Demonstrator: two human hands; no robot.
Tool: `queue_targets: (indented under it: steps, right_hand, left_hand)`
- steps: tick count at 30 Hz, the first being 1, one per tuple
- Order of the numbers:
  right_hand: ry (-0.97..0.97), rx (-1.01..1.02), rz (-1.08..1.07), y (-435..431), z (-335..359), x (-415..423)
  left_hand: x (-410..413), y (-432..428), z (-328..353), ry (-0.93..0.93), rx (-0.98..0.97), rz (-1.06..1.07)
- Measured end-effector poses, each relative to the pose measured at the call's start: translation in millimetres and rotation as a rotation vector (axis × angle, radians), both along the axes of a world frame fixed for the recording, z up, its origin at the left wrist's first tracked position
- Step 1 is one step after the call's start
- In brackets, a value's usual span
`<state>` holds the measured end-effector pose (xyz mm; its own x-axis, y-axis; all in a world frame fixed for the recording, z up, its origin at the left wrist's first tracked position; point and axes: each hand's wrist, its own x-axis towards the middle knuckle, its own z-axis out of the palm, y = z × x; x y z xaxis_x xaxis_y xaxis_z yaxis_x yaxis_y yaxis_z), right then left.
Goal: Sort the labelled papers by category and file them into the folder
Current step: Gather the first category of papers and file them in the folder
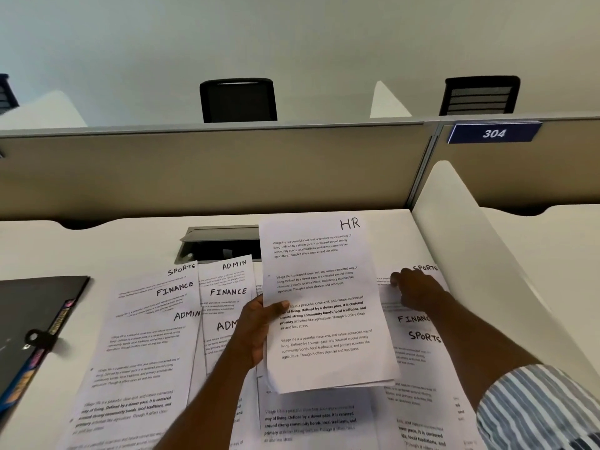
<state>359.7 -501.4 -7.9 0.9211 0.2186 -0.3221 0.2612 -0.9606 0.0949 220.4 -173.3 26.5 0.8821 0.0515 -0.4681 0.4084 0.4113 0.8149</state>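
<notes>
- The fingers of the left hand (256,332) grasp the HR stack (324,287). The thumb lies across the front of its left edge and the rest are hidden behind the sheets.
- The HR stack is held up, tilted slightly, above the spread papers (146,345). Several sheet edges show at its bottom.
- The fingers (396,280) of the right hand (414,292) are bent down onto the SPORTS sheet (426,268) near its left edge. Whether they pinch it or only press on it cannot be told.
- The SPORTS sheet lies at the top of the right-hand column of papers, overlapping ones marked FINANCE and SPORTS below it.
- A striped sleeve (532,407) covers the right upper arm.
- The spread papers lie in overlapping columns on the white surface (130,241), labelled SPORTS, FINANCE and ADMIN.
- The black folder (39,306) lies at the left edge of the surface, apart from the papers.
- Behind the papers an open cable hatch (220,241) sits in the surface, against a beige partition (227,170) bearing a blue sign (493,133) that reads 304.
</notes>
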Motion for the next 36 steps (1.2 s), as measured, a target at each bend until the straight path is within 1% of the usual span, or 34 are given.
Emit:
queue_targets:
  steps: [7,14,16,23,29,32,36]
  right_hand:
    - [0.043,-0.045,0.065,-4,2,13]
    - [0.123,-0.069,0.066,-3,6,20]
    - [0.121,-0.059,0.066,-2,8,20]
    - [0.143,0.03,-0.001,-2,10,13]
    - [0.132,0.22,-0.086,-6,18,21]
    - [0.065,0.287,-0.09,-8,29,27]
    - [-0.019,0.299,-0.038,-6,49,28]
  left_hand:
    - [6,-6,-2,0.02,0.015,-0.004]
    - [7,-10,-7,0.034,0.005,-0.006]
    - [7,-10,-8,0.034,0.009,-0.009]
    - [9,-11,-9,0.025,0.045,-0.03]
    - [11,-12,-3,0.01,0.025,-0.044]
    - [11,-13,2,-0.002,0.024,-0.058]
    - [10,-15,11,-0.031,0.036,-0.071]
